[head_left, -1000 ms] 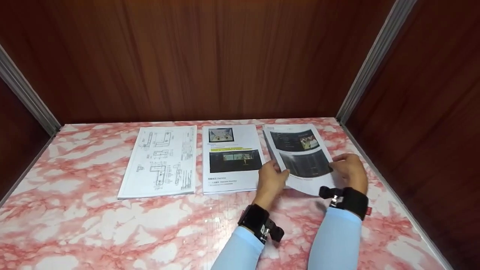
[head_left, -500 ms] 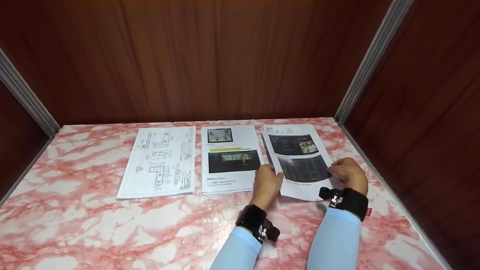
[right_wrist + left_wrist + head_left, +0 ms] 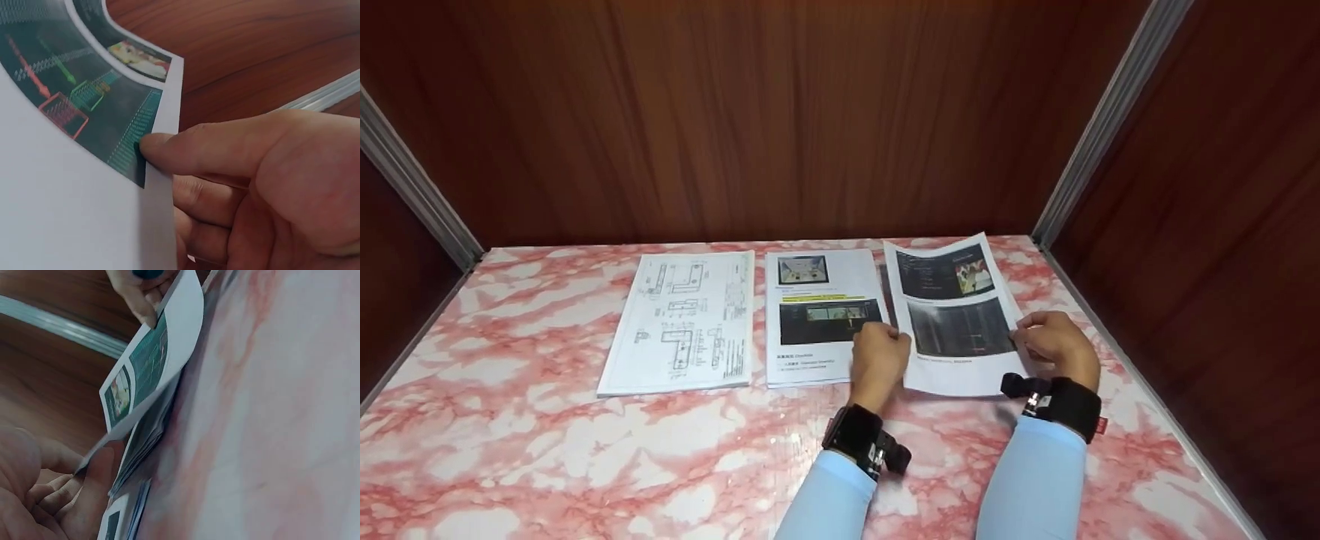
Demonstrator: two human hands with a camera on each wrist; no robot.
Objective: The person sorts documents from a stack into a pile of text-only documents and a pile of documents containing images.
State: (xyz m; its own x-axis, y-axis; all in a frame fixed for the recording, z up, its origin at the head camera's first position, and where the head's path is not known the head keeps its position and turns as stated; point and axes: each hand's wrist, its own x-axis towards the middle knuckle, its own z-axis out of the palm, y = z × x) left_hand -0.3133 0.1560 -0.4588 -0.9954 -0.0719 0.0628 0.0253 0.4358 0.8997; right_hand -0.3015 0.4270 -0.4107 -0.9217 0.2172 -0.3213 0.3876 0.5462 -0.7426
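Note:
A printed sheet of paper with two dark pictures is raised above a paper stack at the right of the table. My left hand pinches its left edge between thumb and fingers. On the opposite edge my right hand grips the sheet, thumb on the printed face as the right wrist view shows. The sheet bows between both hands, and its far corners stand up. Most of the stack under it is hidden in the head view. My left hand overlaps the lower right of the middle paper stack.
A further paper stack with technical drawings lies at the left. The table has a red and white marbled top. Dark wood-grain panels with metal corner posts close in the back and sides.
The sheet has lifted, its far edge rising off the stack. My left hand has moved a little to the left with its edge; the right hand stays nearly in place.

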